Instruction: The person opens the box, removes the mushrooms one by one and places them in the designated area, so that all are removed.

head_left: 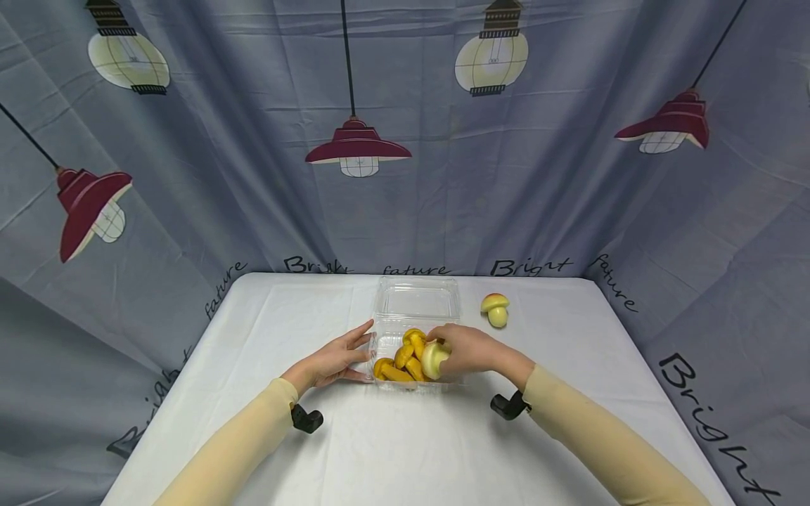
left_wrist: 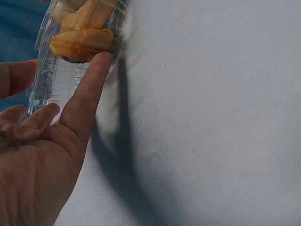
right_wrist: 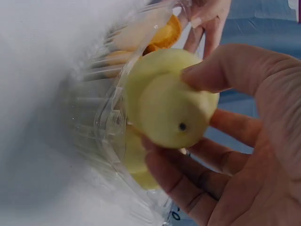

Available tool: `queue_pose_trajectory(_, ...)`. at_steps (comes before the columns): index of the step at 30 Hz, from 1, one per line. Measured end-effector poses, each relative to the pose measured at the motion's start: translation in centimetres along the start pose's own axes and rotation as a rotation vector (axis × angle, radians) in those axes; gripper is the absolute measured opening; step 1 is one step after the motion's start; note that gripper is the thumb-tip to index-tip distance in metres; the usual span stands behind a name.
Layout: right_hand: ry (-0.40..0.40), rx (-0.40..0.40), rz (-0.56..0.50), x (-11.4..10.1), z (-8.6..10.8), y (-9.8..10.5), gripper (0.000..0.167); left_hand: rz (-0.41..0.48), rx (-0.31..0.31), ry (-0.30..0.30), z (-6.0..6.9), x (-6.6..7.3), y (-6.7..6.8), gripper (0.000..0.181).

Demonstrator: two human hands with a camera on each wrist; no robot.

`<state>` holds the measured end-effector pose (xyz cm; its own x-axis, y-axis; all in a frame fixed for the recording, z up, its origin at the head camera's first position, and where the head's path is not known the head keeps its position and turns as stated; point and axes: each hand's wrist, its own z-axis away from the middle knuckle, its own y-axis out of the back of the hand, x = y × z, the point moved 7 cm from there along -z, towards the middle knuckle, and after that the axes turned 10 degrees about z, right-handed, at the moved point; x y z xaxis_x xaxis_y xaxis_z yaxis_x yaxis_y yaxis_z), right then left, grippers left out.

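Observation:
A clear plastic box holds several orange-yellow mushrooms. Over its right part, my right hand grips a pale yellow-green mushroom between thumb and fingers, its stem end with a dark dot facing the right wrist camera. Beneath that mushroom, another pale yellow-green piece shows inside the box. At the box's left wall, my left hand has its fingers spread and extended, with fingertips touching the plastic. The left wrist view shows one straight finger along the box's side by an orange-yellow mushroom.
The box's clear lid lies folded back toward the far table edge. Behind my right hand, a yellow-green mushroom with a reddish cap top rests on the white tablecloth. A grey-blue printed curtain surrounds the table.

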<state>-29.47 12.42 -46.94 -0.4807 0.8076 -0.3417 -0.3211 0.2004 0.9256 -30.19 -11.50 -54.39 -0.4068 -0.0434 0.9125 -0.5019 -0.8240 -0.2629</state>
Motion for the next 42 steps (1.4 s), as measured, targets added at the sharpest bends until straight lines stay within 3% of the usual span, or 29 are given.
queue_pose_trajectory(9,-0.006,0.105,-0.275,1.5,-0.1,0.7,0.059,0.003,-0.009,-0.003,0.0,-0.1,0.0,0.079)
queue_pose_trajectory(17,-0.132,0.175,-0.567,3.7,0.2,0.6,0.057,0.0,-0.018,-0.008,0.1,-0.1,0.0,0.08)
queue_pose_trajectory(22,-0.167,0.22,-0.69,4.8,0.2,0.7,0.059,-0.003,-0.013,-0.004,0.0,-0.1,0.1,0.08)
queue_pose_trajectory(29,-0.184,0.263,-0.78,5.4,0.5,0.9,0.068,-0.001,-0.007,-0.004,0.0,-0.1,0.1,0.079)
queue_pose_trajectory(42,-0.147,0.32,-0.79,6.6,1.0,2.1,0.073,0.013,0.003,0.003,0.0,-0.2,0.2,0.079)
